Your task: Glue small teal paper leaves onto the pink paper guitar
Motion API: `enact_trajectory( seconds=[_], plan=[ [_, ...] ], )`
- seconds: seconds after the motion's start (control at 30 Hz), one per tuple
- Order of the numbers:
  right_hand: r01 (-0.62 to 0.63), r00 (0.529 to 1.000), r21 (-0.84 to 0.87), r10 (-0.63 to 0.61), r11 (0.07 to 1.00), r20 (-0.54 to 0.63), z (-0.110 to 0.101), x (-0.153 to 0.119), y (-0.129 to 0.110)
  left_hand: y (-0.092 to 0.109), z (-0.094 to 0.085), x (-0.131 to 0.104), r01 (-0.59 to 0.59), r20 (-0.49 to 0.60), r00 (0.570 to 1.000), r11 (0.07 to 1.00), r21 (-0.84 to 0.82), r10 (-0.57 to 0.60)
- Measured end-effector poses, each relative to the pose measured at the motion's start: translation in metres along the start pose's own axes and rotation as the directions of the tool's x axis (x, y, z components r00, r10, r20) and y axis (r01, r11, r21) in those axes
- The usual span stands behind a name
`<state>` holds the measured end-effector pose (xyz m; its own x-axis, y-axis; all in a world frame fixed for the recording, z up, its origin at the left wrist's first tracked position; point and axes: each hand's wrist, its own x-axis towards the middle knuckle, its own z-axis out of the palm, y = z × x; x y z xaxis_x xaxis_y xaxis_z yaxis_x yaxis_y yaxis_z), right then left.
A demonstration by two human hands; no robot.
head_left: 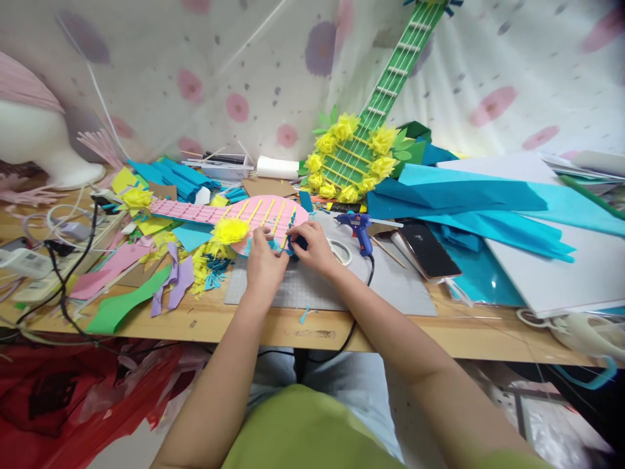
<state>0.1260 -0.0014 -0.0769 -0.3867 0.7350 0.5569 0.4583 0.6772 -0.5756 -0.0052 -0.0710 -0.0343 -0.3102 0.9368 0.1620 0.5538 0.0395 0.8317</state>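
Note:
A pink paper instrument [195,212], shaped like a lute with yellow strips across its body, lies on the grey cutting mat [312,286]. A yellow paper flower [231,230] sits on its near edge. My left hand [266,264] rests at the body's near edge, its fingers curled against blue paper. Beside it, my right hand [312,246] pinches a dark blue paper piece [297,241] at the right end of the body. Fingertips of both hands nearly meet there and partly cover the paper.
Right of my hands lie a white tape roll [340,251], a blue glue gun [360,231] with its cord, and a phone [430,251]. A green paper instrument [361,143] with yellow flowers leans behind. Paper scraps [180,283] and a power strip [73,260] lie left; blue paper sheets [469,195] lie right.

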Motion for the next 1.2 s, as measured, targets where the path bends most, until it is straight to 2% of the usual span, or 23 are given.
enact_trajectory(
  seconds=[0.23, 0.53, 0.83, 1.07, 1.2],
  plan=[
    [-0.047, 0.999, 0.043, 0.047, 0.998, -0.012, 0.0, -0.003, 0.0, 0.003, 0.002, 0.004, -0.036, -0.016, 0.999, 0.994, 0.107, 0.038],
    [-0.066, 0.997, 0.014, 0.065, 0.998, 0.032, -0.001, -0.003, -0.004, 0.005, 0.014, 0.007, -0.065, -0.074, 0.994, 0.989, 0.133, 0.075],
    [-0.055, 0.998, 0.059, 0.054, 0.997, 0.007, 0.0, -0.002, -0.003, 0.008, 0.016, 0.007, -0.056, -0.044, 0.997, 0.976, 0.212, 0.066],
    [-0.059, 0.998, 0.062, 0.058, 0.996, 0.017, 0.0, -0.002, -0.003, 0.005, 0.019, 0.007, -0.095, -0.06, 0.993, 0.989, 0.114, 0.102],
    [-0.055, 0.998, 0.06, 0.054, 0.997, 0.018, 0.0, -0.003, -0.002, 0.001, 0.017, 0.006, -0.063, -0.051, 0.997, 0.997, 0.053, 0.065]
  ],
)
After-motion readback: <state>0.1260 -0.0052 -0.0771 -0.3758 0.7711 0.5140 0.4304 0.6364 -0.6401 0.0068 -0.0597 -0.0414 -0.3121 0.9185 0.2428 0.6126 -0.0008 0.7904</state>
